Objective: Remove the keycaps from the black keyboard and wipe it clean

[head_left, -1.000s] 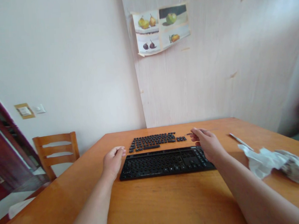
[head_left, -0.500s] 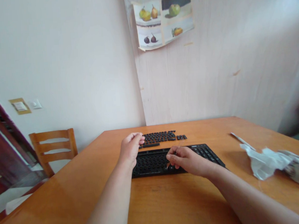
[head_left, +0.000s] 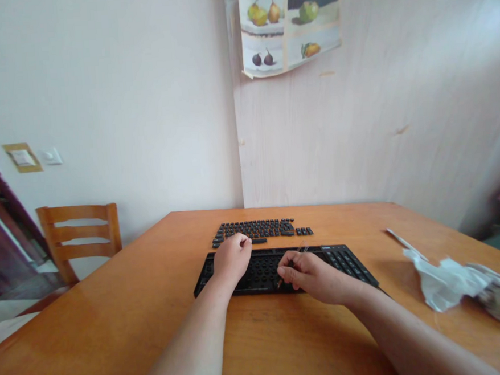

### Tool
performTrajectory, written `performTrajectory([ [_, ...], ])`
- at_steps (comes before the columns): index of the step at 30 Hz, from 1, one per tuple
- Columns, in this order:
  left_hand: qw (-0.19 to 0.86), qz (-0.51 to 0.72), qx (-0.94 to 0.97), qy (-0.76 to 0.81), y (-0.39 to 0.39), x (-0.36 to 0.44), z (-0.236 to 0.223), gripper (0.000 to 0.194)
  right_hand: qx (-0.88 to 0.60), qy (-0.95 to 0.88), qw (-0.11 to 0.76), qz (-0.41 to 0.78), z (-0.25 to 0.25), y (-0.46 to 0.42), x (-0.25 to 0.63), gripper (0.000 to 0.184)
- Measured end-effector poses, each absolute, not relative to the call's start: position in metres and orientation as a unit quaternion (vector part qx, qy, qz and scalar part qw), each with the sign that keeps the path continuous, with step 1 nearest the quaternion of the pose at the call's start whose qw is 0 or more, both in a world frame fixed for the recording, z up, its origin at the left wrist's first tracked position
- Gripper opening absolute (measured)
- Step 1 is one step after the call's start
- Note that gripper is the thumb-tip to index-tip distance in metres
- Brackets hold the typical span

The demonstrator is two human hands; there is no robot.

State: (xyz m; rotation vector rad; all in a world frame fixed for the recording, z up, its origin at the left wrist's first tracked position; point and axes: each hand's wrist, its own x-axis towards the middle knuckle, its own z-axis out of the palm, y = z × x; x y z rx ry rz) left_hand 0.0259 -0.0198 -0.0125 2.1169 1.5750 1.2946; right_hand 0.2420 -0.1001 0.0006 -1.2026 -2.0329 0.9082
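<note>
A black keyboard [head_left: 260, 272] lies on the table, its main key area mostly bare of keycaps and its number pad on the right still capped. My right hand [head_left: 305, 272] is closed in a pinch on a slender tool [head_left: 303, 245], whose clear thin end sticks up behind the fingers and whose brownish tip points down at the keyboard's lower middle. The tool's exact kind is too small to tell. Over the keyboard's left part hovers my left hand [head_left: 232, 258], fingers curled together; what they hold, if anything, is hidden. Loose black keycaps [head_left: 257, 228] lie in rows behind the keyboard.
Crumpled white tissue [head_left: 445, 282] and a thin white stick [head_left: 402, 242] are on the right side of the wooden table [head_left: 126, 322]. A wooden chair [head_left: 82, 233] stands at the left. The wall [head_left: 141, 103] closes off the table's far edge.
My left hand has moved down and to the right, from near the loose keycaps to over the keyboard. My right hand stays at nearly the same place with the tool. The view has shifted slightly.
</note>
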Motion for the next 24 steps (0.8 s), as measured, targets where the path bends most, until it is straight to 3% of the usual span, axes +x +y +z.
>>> performTrajectory([
  [24, 0.016, 0.314, 0.805, 0.503, -0.027, 0.046, -0.020, 0.022, -0.441, -0.821, 0.290, 0.218, 0.000, -0.104, 0.234, 0.022],
])
